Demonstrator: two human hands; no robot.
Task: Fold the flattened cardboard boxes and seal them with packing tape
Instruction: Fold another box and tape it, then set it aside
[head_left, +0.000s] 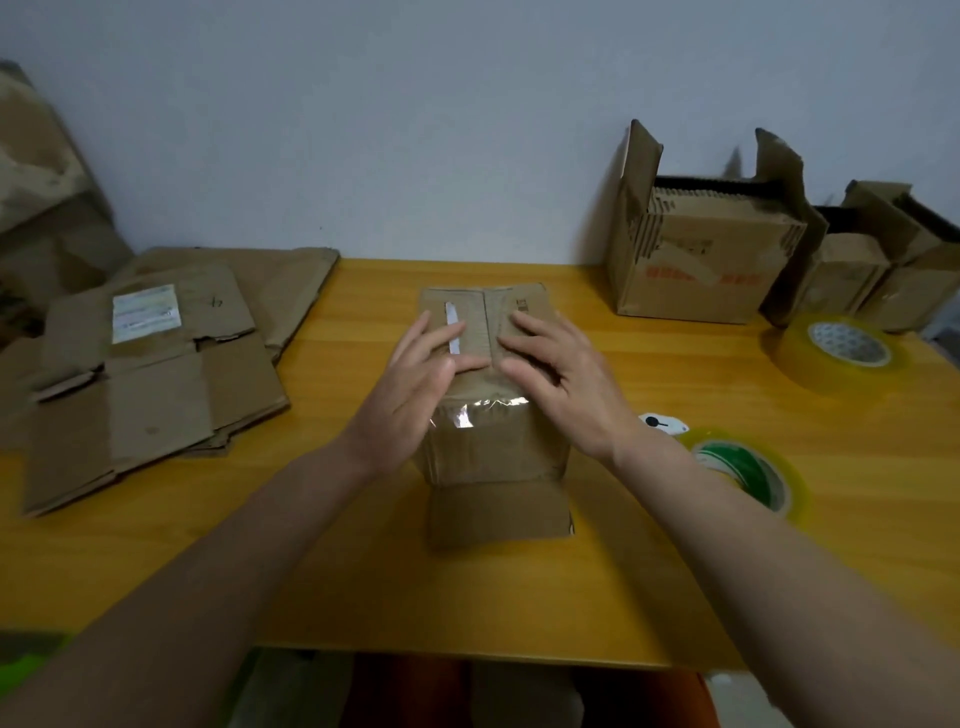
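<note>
A small brown cardboard box (493, 452) stands in the middle of the yellow wooden table (363, 571). Its two top flaps are folded down and meet at a centre seam. A strip of clear tape (480, 410) shines on the near edge of the top. My left hand (421, 379) lies flat on the left flap with straight fingers. My right hand (556, 374) presses the right flap the same way. One bottom flap sticks out toward me on the table. Two rolls of clear packing tape, a near roll (748, 473) and a far roll (836, 351), lie at the right.
A pile of flattened cardboard boxes (150, 369) covers the table's left side. Opened boxes (696, 260) with raised flaps stand at the back right against the white wall. A small white object (662, 423) lies near my right wrist. More cardboard leans at the far left.
</note>
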